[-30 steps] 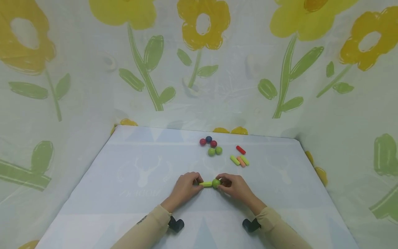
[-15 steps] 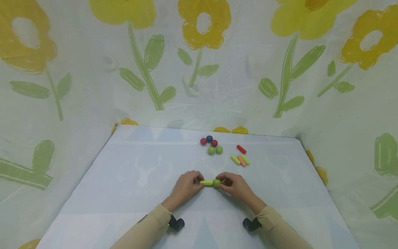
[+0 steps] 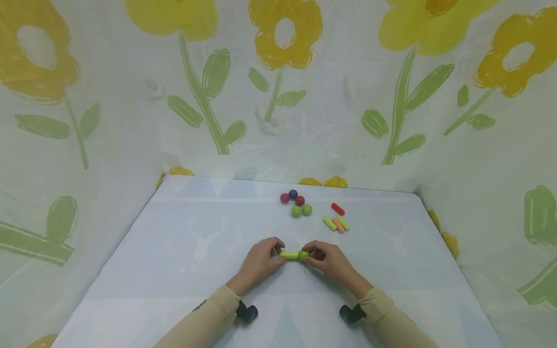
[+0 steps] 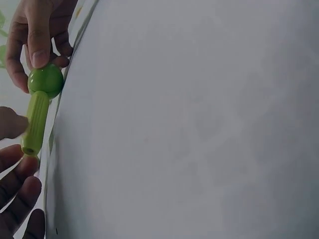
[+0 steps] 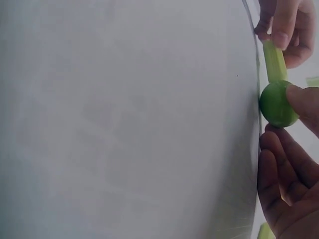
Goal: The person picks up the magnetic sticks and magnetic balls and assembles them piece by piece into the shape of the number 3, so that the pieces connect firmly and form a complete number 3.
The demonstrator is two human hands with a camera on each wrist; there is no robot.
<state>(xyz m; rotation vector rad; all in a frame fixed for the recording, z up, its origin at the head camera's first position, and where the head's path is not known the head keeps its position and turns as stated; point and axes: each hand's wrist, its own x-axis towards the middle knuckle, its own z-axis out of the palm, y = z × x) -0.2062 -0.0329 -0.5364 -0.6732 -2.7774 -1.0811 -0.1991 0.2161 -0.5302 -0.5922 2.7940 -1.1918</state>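
Between my hands, a yellow-green ridged stick point(image 3: 289, 255) meets a green ball point(image 3: 303, 256) end to end. My left hand point(image 3: 263, 256) holds the stick near its free end, thumb on its side. The left wrist view shows a small hole in that end of the stick point(image 4: 35, 124). Thumb and fingers of my right hand point(image 3: 329, 260) pinch the ball. In the right wrist view the ball point(image 5: 278, 103) touches the stick point(image 5: 275, 62); whether a tip sits inside the ball is hidden.
Farther back lie two red balls point(image 3: 285, 198), a blue ball point(image 3: 293, 194) and two green balls point(image 3: 306, 210). To their right are a red stick point(image 3: 337, 209), two yellow-green sticks point(image 3: 329, 223) and an orange stick point(image 3: 338, 225). Flower-printed curtains point(image 3: 322, 106) surround the white table point(image 3: 174, 270).
The stick and ball stay in nearly the same place between my hands. My left fingers have lifted slightly off the stick's upper side. My right hand looks unchanged.
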